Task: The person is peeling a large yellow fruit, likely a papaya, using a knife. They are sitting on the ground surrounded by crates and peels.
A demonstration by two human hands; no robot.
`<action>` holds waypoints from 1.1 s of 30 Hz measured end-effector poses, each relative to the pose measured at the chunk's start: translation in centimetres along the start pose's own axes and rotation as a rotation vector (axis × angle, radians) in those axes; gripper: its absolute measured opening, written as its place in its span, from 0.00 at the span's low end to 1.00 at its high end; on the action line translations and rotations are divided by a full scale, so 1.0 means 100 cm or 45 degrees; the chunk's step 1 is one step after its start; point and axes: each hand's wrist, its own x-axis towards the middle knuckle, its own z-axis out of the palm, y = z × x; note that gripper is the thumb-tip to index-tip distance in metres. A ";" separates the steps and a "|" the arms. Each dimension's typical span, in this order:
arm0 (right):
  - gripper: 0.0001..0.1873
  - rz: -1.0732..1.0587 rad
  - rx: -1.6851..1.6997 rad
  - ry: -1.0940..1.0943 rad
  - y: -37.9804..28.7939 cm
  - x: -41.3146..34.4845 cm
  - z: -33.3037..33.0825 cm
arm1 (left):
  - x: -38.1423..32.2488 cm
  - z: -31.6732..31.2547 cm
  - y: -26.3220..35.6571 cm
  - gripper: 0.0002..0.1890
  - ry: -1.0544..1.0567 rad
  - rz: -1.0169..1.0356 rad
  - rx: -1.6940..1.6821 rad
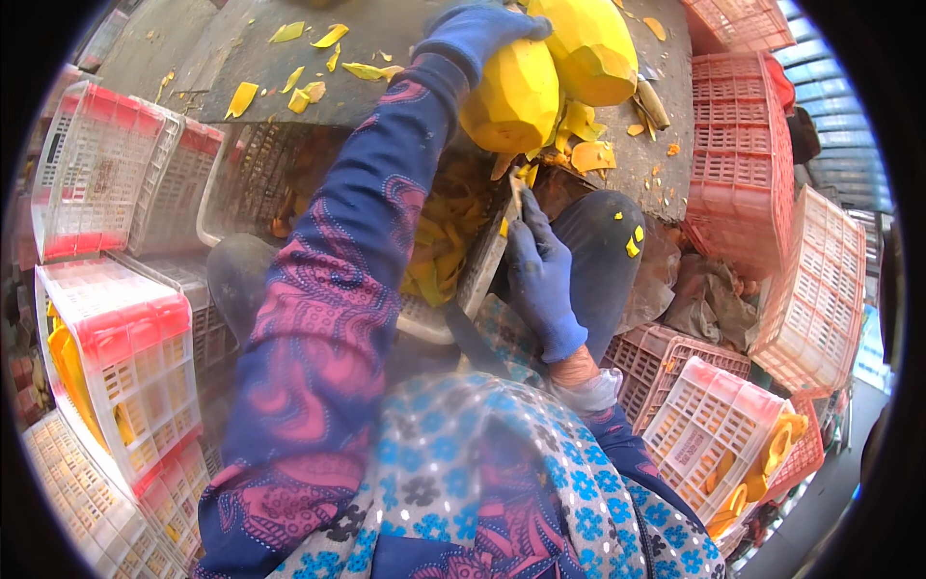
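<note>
My left hand (477, 32), in a blue glove, grips the far part of a peeled yellow pumpkin (514, 98) at the near edge of a worn wooden board (253, 72). A second peeled pumpkin (589, 51) touches it on the right. Lower down, my right hand (535, 253), also gloved, is closed around a slim peeling tool (518, 192) with yellow peel at its tip; the tool's exact kind cannot be told. Pieces of peel (593, 155) lie beside the pumpkins. Between my knees, a plastic crate (427, 322) holds many peel strips (441, 246).
A wooden-handled tool (651, 105) lies on the board's right side. Red and white plastic crates (731, 145) stand stacked at the right, and more crates (134, 318) at the left. A crate (716, 427) at the lower right contains orange-yellow pieces. Peel scraps (242, 99) are scattered over the board.
</note>
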 end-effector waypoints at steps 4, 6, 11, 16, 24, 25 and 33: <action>0.27 0.513 0.553 0.156 -0.005 0.003 -0.007 | 0.002 0.004 -0.003 0.39 -0.011 -0.028 -0.124; 0.27 0.423 0.437 0.117 -0.008 0.010 -0.010 | 0.005 0.004 -0.005 0.40 -0.026 -0.008 -0.106; 0.29 0.375 0.323 0.183 -0.020 0.027 -0.013 | -0.009 -0.001 -0.022 0.37 0.060 0.124 -0.613; 0.33 0.006 0.231 0.067 -0.009 0.084 -0.007 | -0.052 0.017 -0.039 0.32 -0.078 0.000 -1.809; 0.39 0.129 0.901 -0.265 0.012 0.093 0.029 | -0.069 -0.024 -0.054 0.28 -0.039 -0.009 -1.569; 0.40 0.154 0.941 -0.238 0.013 0.092 0.030 | -0.069 -0.024 -0.058 0.28 0.011 -0.008 -1.532; 0.35 0.334 0.665 0.005 0.014 0.084 0.001 | -0.030 0.007 -0.032 0.25 0.322 0.243 0.121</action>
